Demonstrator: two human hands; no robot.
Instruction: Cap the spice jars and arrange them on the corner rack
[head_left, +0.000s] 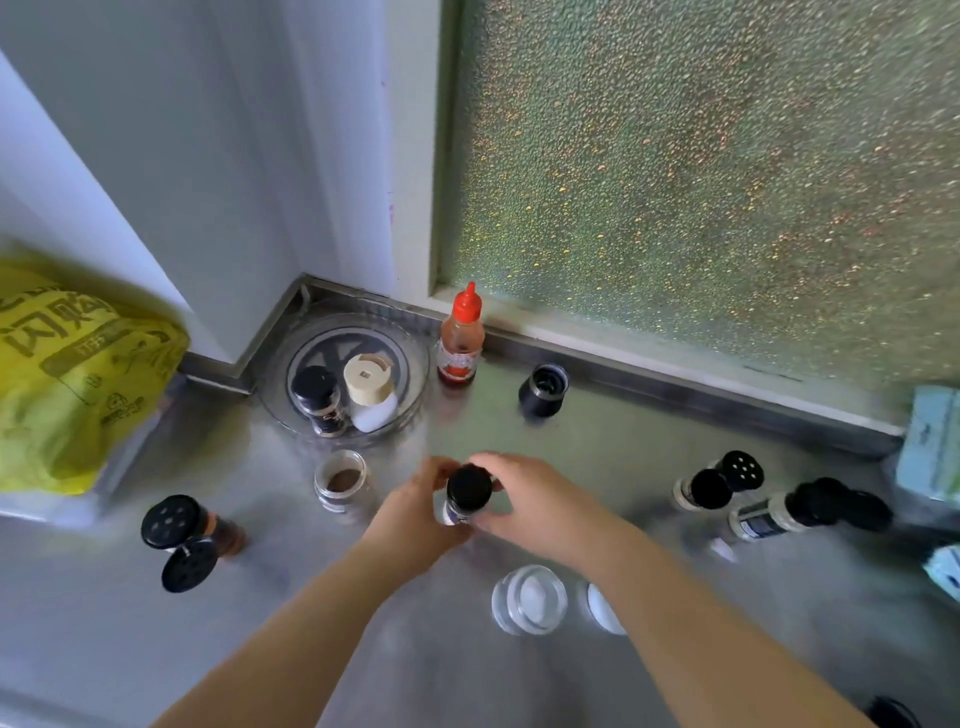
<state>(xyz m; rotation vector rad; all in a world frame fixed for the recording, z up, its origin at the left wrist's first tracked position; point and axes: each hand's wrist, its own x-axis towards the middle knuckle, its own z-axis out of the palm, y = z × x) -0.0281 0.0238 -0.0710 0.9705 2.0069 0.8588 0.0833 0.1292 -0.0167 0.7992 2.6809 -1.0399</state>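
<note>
At the middle of the steel counter, my left hand (415, 514) grips the body of a black-capped spice jar (467, 491). My right hand (535, 501) has its fingers on the jar's black cap. The round clear rack (410, 364) sits in the corner and holds a black-capped jar (317, 395) and a white jar with a cream lid (370, 389). An uncapped jar of brown spice (342, 480) stands just left of my hands. An uncapped glass jar of white powder (530, 597) stands below them, with a white lid (602, 608) partly hidden by my right forearm.
A red-capped sauce bottle (461, 338) and a black cup-shaped cap (543, 389) stand by the frosted window. At the left stands a brown jar with its flip lid open (179, 530). Two flip-lid jars (711, 486) (800, 512) stand at the right. A yellow bag (67, 374) fills the left side.
</note>
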